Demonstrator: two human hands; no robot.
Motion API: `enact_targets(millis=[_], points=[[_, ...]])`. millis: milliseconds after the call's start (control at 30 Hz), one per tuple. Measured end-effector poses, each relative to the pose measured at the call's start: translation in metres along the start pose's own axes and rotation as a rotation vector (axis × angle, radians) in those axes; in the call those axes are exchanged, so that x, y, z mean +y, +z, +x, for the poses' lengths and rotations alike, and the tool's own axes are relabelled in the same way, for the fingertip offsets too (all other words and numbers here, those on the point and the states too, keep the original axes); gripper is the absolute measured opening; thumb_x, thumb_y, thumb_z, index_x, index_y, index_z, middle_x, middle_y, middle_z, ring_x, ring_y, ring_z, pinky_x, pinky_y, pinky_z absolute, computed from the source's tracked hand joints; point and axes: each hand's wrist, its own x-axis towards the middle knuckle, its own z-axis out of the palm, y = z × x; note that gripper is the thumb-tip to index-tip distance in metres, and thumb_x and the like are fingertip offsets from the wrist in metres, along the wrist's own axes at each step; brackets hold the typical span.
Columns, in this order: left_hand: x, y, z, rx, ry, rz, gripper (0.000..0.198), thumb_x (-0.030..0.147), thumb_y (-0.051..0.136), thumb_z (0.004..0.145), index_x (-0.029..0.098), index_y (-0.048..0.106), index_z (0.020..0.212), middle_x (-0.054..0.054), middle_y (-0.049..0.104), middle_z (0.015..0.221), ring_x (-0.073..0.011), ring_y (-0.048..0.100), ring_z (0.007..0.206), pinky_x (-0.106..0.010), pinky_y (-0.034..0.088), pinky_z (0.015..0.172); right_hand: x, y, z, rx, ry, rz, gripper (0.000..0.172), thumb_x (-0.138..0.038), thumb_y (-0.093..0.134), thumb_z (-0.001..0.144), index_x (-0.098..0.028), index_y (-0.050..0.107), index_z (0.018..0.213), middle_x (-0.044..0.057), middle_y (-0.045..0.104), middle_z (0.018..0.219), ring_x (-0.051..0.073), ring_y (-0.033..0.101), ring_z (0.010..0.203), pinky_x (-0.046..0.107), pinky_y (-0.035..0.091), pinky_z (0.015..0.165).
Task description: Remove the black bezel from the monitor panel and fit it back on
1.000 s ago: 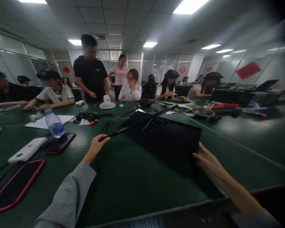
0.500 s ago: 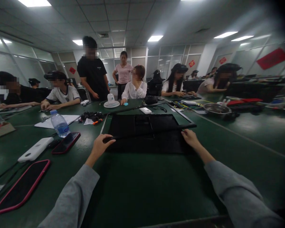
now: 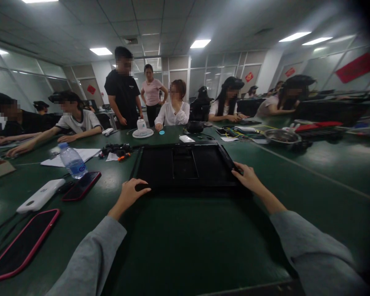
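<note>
A thin black rectangular frame (image 3: 226, 154) lies on a flat black panel (image 3: 156, 164), their outer edges roughly lined up. Set into the panel's middle is a darker rectangular recess. My left hand (image 3: 129, 198) grips the frame at its near left corner, thumb and forefinger curled around the edge. At the right side, near the front corner, my right hand (image 3: 248, 179) holds the same frame with thumb and fingers closed on it. How well the frame is seated on the panel cannot be made out in the dark.
To the left are a water bottle (image 3: 72, 161), a dark phone (image 3: 82, 187), a white power bank (image 3: 41, 196) and a pink-edged phone (image 3: 24, 242). Beyond the panel stand a small white fan (image 3: 142, 130) and a metal bowl (image 3: 282, 137). Several people are around the green table (image 3: 185, 242).
The near side of the frame has come down from its tilted position onto the panel. My right hand has shifted slightly along its right edge. A seated person at left has stretched out an arm.
</note>
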Motion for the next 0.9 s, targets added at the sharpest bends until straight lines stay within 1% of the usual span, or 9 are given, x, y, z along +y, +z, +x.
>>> enact_targets(millis=[133, 200, 300, 400, 467, 533, 667, 767, 900], points=[[-0.002, 0.002, 0.001, -0.067, -0.001, -0.002, 0.035, 0.058, 0.068, 0.08, 0.032, 0.076, 0.102, -0.004, 0.073, 0.117, -0.0286, 0.062, 0.117, -0.054, 0.035, 0.111, 0.007, 0.004, -0.001, 0.008, 0.042, -0.089, 0.044, -0.032, 0.051, 0.079, -0.018, 0.065, 0.119, 0.012, 0.068, 0.107, 0.03, 0.059, 0.108, 0.052, 0.041, 0.1], [-0.007, 0.003, 0.005, -0.041, 0.022, -0.015, 0.033, 0.057, 0.064, 0.084, 0.034, 0.076, 0.104, -0.003, 0.072, 0.121, -0.0283, 0.058, 0.123, -0.053, 0.035, 0.111, 0.008, 0.004, -0.003, 0.035, 0.073, -0.125, 0.045, -0.032, 0.05, 0.08, -0.016, 0.065, 0.119, 0.015, 0.065, 0.111, 0.031, 0.055, 0.114, 0.051, 0.041, 0.099], [-0.022, 0.006, 0.011, 0.14, 0.012, -0.01, 0.039, 0.054, 0.059, 0.087, 0.031, 0.07, 0.117, -0.005, 0.066, 0.132, -0.0273, 0.052, 0.131, -0.051, 0.037, 0.112, 0.007, 0.005, -0.005, 0.026, 0.092, -0.118, 0.047, -0.03, 0.052, 0.079, -0.013, 0.064, 0.121, 0.016, 0.064, 0.11, 0.032, 0.055, 0.114, 0.051, 0.042, 0.1], [-0.041, 0.012, 0.014, 0.291, -0.123, 0.003, 0.054, 0.053, 0.058, 0.088, 0.021, 0.061, 0.131, -0.012, 0.059, 0.139, -0.0284, 0.054, 0.129, -0.048, 0.041, 0.11, 0.008, 0.008, -0.005, -0.03, 0.145, -0.036, 0.052, -0.031, 0.056, 0.078, -0.012, 0.059, 0.126, 0.016, 0.067, 0.109, 0.031, 0.061, 0.109, 0.049, 0.047, 0.098], [-0.051, 0.016, 0.013, 0.265, -0.222, -0.036, 0.061, 0.053, 0.056, 0.089, 0.014, 0.057, 0.135, -0.017, 0.06, 0.137, -0.0283, 0.06, 0.12, -0.045, 0.046, 0.105, 0.01, 0.01, -0.006, -0.07, 0.179, 0.026, 0.055, -0.034, 0.056, 0.08, -0.013, 0.056, 0.131, 0.016, 0.068, 0.114, 0.031, 0.063, 0.108, 0.047, 0.049, 0.097], [-0.056, 0.019, 0.012, 0.2, -0.267, -0.048, 0.06, 0.054, 0.055, 0.089, 0.013, 0.058, 0.133, -0.017, 0.063, 0.132, -0.0281, 0.064, 0.114, -0.043, 0.049, 0.101, 0.012, 0.012, -0.007, -0.077, 0.16, 0.052, 0.055, -0.036, 0.054, 0.083, -0.014, 0.054, 0.134, 0.016, 0.066, 0.123, 0.031, 0.062, 0.114, 0.048, 0.048, 0.101], [-0.056, 0.021, 0.012, 0.148, -0.244, 0.054, 0.046, 0.05, 0.051, 0.092, 0.019, 0.067, 0.121, -0.012, 0.07, 0.12, -0.0292, 0.064, 0.114, -0.043, 0.049, 0.099, 0.015, 0.017, -0.009, -0.036, 0.079, 0.026, 0.053, -0.033, 0.046, 0.088, -0.013, 0.052, 0.136, 0.017, 0.06, 0.136, 0.03, 0.056, 0.126, 0.048, 0.042, 0.109], [-0.055, 0.02, 0.014, 0.125, -0.211, 0.128, 0.045, 0.045, 0.044, 0.095, 0.017, 0.067, 0.121, -0.013, 0.07, 0.12, -0.0289, 0.064, 0.114, -0.044, 0.049, 0.1, 0.013, 0.022, -0.008, -0.028, 0.073, -0.007, 0.052, -0.035, 0.042, 0.091, -0.013, 0.051, 0.138, 0.018, 0.061, 0.133, 0.031, 0.059, 0.122, 0.05, 0.045, 0.106], [-0.052, 0.016, 0.015, 0.205, -0.171, 0.186, 0.047, 0.039, 0.036, 0.098, 0.012, 0.063, 0.126, -0.016, 0.065, 0.128, -0.0287, 0.059, 0.121, -0.044, 0.045, 0.105, 0.006, 0.027, -0.004, 0.013, 0.005, -0.009, 0.05, -0.035, 0.042, 0.091, -0.011, 0.055, 0.133, 0.02, 0.063, 0.13, 0.032, 0.059, 0.122, 0.05, 0.046, 0.105]])
